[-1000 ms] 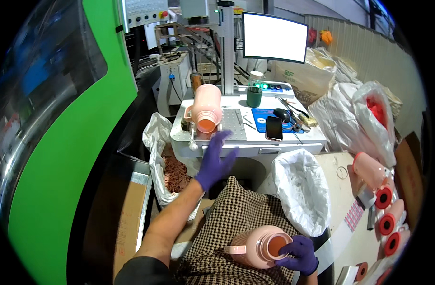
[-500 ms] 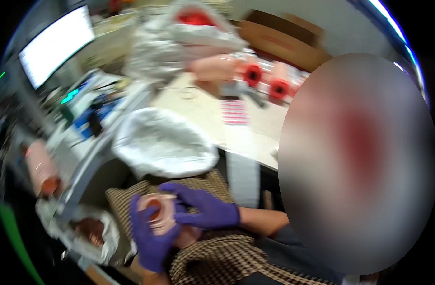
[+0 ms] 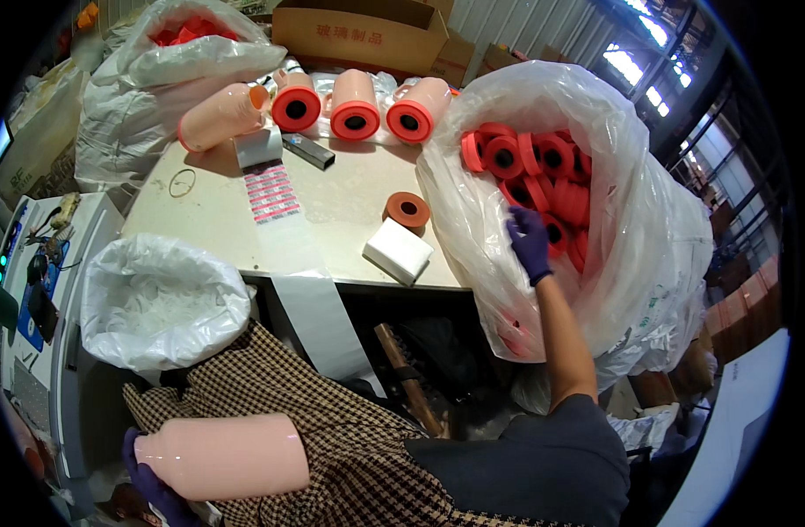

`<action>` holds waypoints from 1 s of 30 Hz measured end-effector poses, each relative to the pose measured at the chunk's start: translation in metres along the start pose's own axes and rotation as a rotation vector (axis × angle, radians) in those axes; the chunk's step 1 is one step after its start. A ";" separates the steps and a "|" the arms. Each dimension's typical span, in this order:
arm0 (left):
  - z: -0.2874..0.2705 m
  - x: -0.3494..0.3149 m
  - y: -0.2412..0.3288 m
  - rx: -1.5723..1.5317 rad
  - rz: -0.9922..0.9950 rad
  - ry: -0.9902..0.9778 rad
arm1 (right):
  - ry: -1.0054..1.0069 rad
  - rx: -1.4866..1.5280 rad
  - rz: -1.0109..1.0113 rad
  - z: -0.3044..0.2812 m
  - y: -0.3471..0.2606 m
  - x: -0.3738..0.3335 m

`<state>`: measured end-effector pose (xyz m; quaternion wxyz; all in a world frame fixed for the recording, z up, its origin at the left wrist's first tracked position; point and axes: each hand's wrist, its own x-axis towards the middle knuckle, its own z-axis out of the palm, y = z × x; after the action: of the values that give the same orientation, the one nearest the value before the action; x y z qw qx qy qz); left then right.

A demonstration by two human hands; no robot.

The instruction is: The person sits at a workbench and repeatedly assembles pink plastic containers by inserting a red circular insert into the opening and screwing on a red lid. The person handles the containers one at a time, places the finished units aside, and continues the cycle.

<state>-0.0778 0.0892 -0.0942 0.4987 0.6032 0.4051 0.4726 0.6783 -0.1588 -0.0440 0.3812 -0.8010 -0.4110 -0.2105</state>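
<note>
Left fingers [image 3: 146, 483] clamp a pink bottle [image 3: 231, 455]; right fingers [image 3: 522, 226], grip unclear, near red rings [image 3: 571, 202]

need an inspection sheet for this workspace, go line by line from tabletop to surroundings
surface: pale tabletop, with a label strip hanging over its near edge
job's things: pink jug on its side over the checked apron; red ring-shaped pieces in a clear plastic bag; four more pink jugs along the tabletop's far side
clutter: brown roll, white box, grey metal bar on the tabletop
hands: left hand holds the pink jug at its neck end; right hand is at the bag's mouth, grip unclear
cables: nothing seen for certain
surroundings: open carton behind; white-lined bin at left
</note>
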 end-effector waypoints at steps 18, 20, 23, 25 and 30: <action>-0.011 -0.009 0.033 0.345 -0.017 0.180 | -1.018 -0.598 0.343 -0.031 0.007 -0.112; -0.003 -0.011 0.020 0.147 -0.013 0.240 | -1.003 -0.690 0.207 -0.032 0.017 -0.128; 0.015 -0.018 0.021 -0.189 0.015 0.173 | -0.967 -0.841 -0.048 -0.008 0.031 -0.137; 0.033 -0.024 0.019 -0.243 0.026 0.179 | -0.903 -0.937 -0.124 0.014 0.035 -0.142; 0.081 -0.033 -0.002 -0.262 -0.045 0.169 | -0.775 -1.090 -0.083 0.025 0.077 -0.171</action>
<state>-0.0065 0.0405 -0.1058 0.5478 0.4817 0.3938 0.5593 0.6443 -0.2532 -0.2043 -0.2615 -0.8802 -0.3833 -0.0996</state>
